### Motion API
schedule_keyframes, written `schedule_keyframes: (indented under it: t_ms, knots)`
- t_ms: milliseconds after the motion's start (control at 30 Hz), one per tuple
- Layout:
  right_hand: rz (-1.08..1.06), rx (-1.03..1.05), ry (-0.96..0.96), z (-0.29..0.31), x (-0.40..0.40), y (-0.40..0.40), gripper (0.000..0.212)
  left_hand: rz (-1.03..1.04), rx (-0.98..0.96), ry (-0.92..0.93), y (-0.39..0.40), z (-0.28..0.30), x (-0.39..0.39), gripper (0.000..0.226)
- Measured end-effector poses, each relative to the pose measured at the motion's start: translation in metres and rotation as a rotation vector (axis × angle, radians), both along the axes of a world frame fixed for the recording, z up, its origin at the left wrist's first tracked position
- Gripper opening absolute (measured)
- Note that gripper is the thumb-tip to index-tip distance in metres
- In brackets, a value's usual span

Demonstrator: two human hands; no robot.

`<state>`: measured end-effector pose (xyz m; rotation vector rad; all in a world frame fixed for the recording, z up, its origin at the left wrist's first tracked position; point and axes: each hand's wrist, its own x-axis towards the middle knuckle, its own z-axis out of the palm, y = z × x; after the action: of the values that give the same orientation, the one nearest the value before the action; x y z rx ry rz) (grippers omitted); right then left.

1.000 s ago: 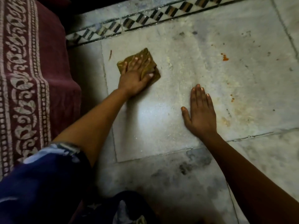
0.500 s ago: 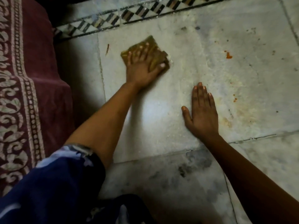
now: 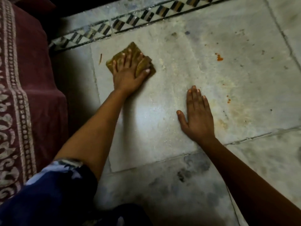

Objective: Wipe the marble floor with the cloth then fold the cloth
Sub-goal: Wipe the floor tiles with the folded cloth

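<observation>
Near the marble floor's (image 3: 187,66) far patterned border (image 3: 130,20), the left hand (image 3: 128,74) presses flat the folded brown cloth (image 3: 132,48); the right hand (image 3: 197,115) rests spread, grasping nothing.

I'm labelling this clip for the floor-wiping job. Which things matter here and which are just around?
Job:
cloth
marble floor
left hand pressing the cloth
orange stain

Just around:
maroon patterned fabric
checkered border
right hand, flat on the floor

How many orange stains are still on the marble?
2 clear ones, both right of the cloth: a bigger stain at far right, and small specks nearer, beyond the right hand. The left hand and cloth may hide more.
</observation>
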<state>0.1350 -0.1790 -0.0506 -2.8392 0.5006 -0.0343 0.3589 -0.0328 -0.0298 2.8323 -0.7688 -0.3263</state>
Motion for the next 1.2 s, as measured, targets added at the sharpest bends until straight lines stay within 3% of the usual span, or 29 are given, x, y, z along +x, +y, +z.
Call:
schedule_keyframes:
  t_ms: [133, 267, 433, 533, 600, 733, 833, 900, 1033, 1200]
  knots:
    - [0.000, 0.023, 0.011, 0.001, 0.000, -0.001, 0.071, -0.283, -0.019, 0.000, -0.024, 0.001, -0.061, 0.085]
    - [0.026, 0.064, -0.005, 0.005, -0.016, -0.009, 0.071, -0.429, -0.069, -0.031, 0.015, 0.005, -0.129, 0.086]
    - [-0.232, 0.063, -0.013, 0.006, -0.062, -0.037, 0.074, -0.215, -0.024, -0.063, 0.028, -0.001, -0.108, 0.078]
    - [-0.311, 0.058, -0.002, 0.010, -0.078, -0.054, 0.075, -0.078, 0.021, 0.003, -0.027, 0.002, -0.077, 0.083]
    - [-0.332, 0.042, 0.001, 0.012, -0.083, -0.064, 0.075, -0.111, 0.064, 0.036, -0.069, 0.003, -0.081, 0.082]
    - [-0.382, 0.046, 0.011, 0.015, -0.087, -0.079, 0.077, -0.402, 0.106, 0.000, -0.104, 0.005, -0.145, 0.086]
    - [-0.382, 0.047, 0.013, 0.016, -0.085, -0.082, 0.077, -0.684, 0.085, -0.033, -0.059, 0.005, -0.156, 0.079]
    - [-0.375, 0.050, 0.026, 0.013, -0.082, -0.084, 0.076, -0.766, 0.067, -0.088, -0.028, 0.001, -0.134, 0.075]
    - [-0.385, 0.053, 0.028, 0.011, -0.076, -0.092, 0.076, -0.467, 0.207, 0.048, -0.038, 0.014, -0.077, 0.081]
    - [-0.426, 0.014, -0.009, 0.002, -0.074, -0.108, 0.075, -0.227, 0.105, 0.089, -0.144, 0.009, -0.035, 0.070]
